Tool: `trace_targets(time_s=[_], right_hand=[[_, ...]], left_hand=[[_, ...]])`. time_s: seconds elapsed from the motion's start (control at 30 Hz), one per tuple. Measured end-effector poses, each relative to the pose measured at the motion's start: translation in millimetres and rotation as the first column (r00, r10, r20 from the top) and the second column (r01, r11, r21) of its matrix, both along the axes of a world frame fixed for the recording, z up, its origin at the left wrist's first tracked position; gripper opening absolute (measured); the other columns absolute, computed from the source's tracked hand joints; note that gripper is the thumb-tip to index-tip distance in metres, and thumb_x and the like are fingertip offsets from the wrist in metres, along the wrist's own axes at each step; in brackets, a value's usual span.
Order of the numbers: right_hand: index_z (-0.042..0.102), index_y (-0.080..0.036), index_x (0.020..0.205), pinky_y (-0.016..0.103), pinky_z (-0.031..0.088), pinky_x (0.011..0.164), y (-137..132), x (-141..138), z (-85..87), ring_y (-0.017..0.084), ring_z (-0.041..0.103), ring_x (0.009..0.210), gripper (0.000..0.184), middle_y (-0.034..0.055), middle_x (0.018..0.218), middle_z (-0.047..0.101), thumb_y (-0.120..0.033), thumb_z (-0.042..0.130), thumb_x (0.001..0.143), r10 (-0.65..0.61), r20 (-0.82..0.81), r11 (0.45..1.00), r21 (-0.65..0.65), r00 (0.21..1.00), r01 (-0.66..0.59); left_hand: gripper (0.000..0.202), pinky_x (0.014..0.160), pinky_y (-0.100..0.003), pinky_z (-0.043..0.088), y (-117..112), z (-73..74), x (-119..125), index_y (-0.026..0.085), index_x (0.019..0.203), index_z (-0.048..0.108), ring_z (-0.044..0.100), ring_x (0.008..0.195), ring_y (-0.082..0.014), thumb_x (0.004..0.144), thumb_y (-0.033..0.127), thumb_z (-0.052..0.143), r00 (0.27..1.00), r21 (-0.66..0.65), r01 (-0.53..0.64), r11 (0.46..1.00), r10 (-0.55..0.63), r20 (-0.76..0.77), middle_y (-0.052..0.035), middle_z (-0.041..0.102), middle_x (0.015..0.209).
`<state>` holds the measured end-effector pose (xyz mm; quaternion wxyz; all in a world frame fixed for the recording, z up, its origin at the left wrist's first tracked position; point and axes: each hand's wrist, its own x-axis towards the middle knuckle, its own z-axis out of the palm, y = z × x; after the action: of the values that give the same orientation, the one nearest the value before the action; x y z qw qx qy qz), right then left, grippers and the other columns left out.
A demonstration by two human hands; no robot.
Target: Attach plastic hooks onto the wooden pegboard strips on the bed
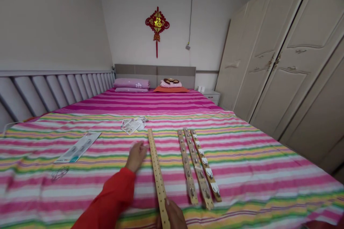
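My right hand [174, 215] grips the near end of a long pale wooden strip [156, 168], which has rows of small holes and points away from me over the bed. Left of the strip's far half is my left hand [136, 155], in a red sleeve, slightly blurred. Its fingers curl together near the strip, apart from it; anything between them is too small to make out. To the right lie three more strips side by side: a left one [187, 166] and a middle one [198, 168] with metal hooks, and a right one [205, 164] with white-backed hooks.
A striped sheet [255, 186] covers the bed. On it lie a long flat package [79, 147], a tangle of thin loops [60, 173] and a pile of printed cards or packets [133, 125]. Folded bedding [131, 84] sits by the headboard; a wardrobe [285, 64] stands right.
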<state>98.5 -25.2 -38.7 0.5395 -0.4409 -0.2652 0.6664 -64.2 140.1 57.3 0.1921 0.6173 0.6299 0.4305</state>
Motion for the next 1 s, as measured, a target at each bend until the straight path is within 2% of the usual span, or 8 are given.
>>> trace_targets(time_s=[0.1, 0.2, 0.3, 0.5, 0.57, 0.63, 0.77, 1.0], right_hand=[[0.063, -0.014, 0.073, 0.021, 0.033, 0.034, 17.8, -12.9, 4.8, 0.010, 0.044, 0.033, 0.061, -0.0021, 0.042, 0.052, -0.074, 0.061, 0.064, 0.057, -0.025, 0.997, 0.057, 0.998, -0.055], [0.063, -0.015, 0.077, 0.021, 0.036, 0.036, 28.0, -23.5, 6.8, 0.012, 0.051, 0.041, 0.059, 0.0006, 0.052, 0.059, -0.072, 0.065, 0.062, 0.024, -0.075, 0.996, 0.085, 0.997, -0.018], [0.063, -0.014, 0.083, 0.021, 0.039, 0.039, 28.4, -26.2, 6.9, 0.014, 0.058, 0.049, 0.060, 0.0031, 0.060, 0.064, -0.069, 0.069, 0.060, 0.025, -0.099, 0.996, 0.086, 0.995, -0.016], [0.063, -0.011, 0.091, 0.016, 0.033, 0.034, 6.5, 4.6, 0.9, 0.013, 0.060, 0.042, 0.060, 0.0044, 0.065, 0.068, -0.063, 0.072, 0.062, 0.218, -0.058, 0.975, 0.064, 0.974, -0.215], [0.063, -0.011, 0.093, 0.015, 0.032, 0.034, -4.2, 24.9, -4.9, 0.013, 0.061, 0.041, 0.061, 0.0057, 0.067, 0.069, -0.060, 0.077, 0.058, 0.172, -0.094, 0.985, -0.004, 0.981, -0.173], [0.063, -0.011, 0.092, 0.015, 0.031, 0.034, -12.8, 46.3, -10.2, 0.013, 0.062, 0.041, 0.062, 0.0075, 0.067, 0.070, -0.060, 0.078, 0.057, 0.055, -0.143, 0.993, -0.092, 0.988, -0.068], [0.063, -0.013, 0.089, 0.019, 0.041, 0.037, -15.5, 77.3, -11.0, 0.015, 0.064, 0.047, 0.058, 0.0089, 0.076, 0.073, -0.055, 0.082, 0.053, -0.151, -0.267, 0.973, -0.210, 0.952, 0.095], [0.059, -0.014, 0.074, 0.021, 0.045, 0.043, 4.5, 79.0, 2.8, 0.015, 0.064, 0.051, 0.046, 0.0113, 0.080, 0.074, -0.051, 0.081, 0.056, -0.292, -0.397, 0.947, -0.245, 0.870, 0.206]], left_hand=[[0.044, 0.079, -0.035, 0.051, -31.5, -29.9, 25.5, 0.017, 0.106, 0.064, 0.062, 0.087, -0.0226, 0.073, 0.045, 0.057, 0.980, -0.030, 0.138, 0.990, -0.132, 0.150, -0.0087, 0.067, 0.097], [0.055, 0.084, -0.036, 0.051, -51.3, -58.4, 42.2, 0.017, 0.111, 0.062, 0.059, 0.096, -0.0253, 0.062, 0.041, 0.067, 0.985, -0.059, 0.090, 0.994, -0.080, 0.156, -0.0084, 0.064, 0.098], [0.058, 0.089, -0.039, 0.049, -53.4, -73.3, 48.7, 0.013, 0.114, 0.062, 0.057, 0.097, -0.0262, 0.059, 0.033, 0.067, 0.993, -0.061, 0.009, 0.998, -0.001, 0.116, -0.0083, 0.059, 0.095], [0.053, 0.092, -0.040, 0.047, -38.4, -79.6, 49.1, 0.012, 0.113, 0.064, 0.056, 0.094, -0.0246, 0.062, 0.021, 0.055, 0.999, 0.015, -0.033, 0.999, 0.033, 0.014, -0.0065, 0.053, 0.092], [0.054, 0.093, -0.040, 0.047, -35.6, -83.1, 48.7, 0.013, 0.115, 0.063, 0.056, 0.095, -0.0249, 0.063, 0.021, 0.053, 0.999, 0.034, -0.031, 0.999, 0.031, -0.010, -0.0070, 0.053, 0.094], [0.055, 0.095, -0.040, 0.046, -34.2, -87.5, 49.3, 0.013, 0.117, 0.062, 0.055, 0.097, -0.0254, 0.065, 0.023, 0.052, 0.999, 0.045, -0.033, 0.998, 0.034, -0.019, -0.0077, 0.053, 0.097], [0.057, 0.098, -0.040, 0.045, -33.3, -93.9, 53.3, 0.012, 0.121, 0.060, 0.054, 0.100, -0.0263, 0.067, 0.025, 0.050, 0.997, 0.032, -0.074, 0.997, 0.075, -0.027, -0.0085, 0.051, 0.099], [0.058, 0.101, -0.040, 0.042, -36.0, -94.2, 50.6, 0.014, 0.124, 0.058, 0.052, 0.108, -0.0271, 0.068, 0.028, 0.050, 0.998, -0.008, -0.040, 0.999, 0.039, -0.053, -0.0096, 0.051, 0.107]])
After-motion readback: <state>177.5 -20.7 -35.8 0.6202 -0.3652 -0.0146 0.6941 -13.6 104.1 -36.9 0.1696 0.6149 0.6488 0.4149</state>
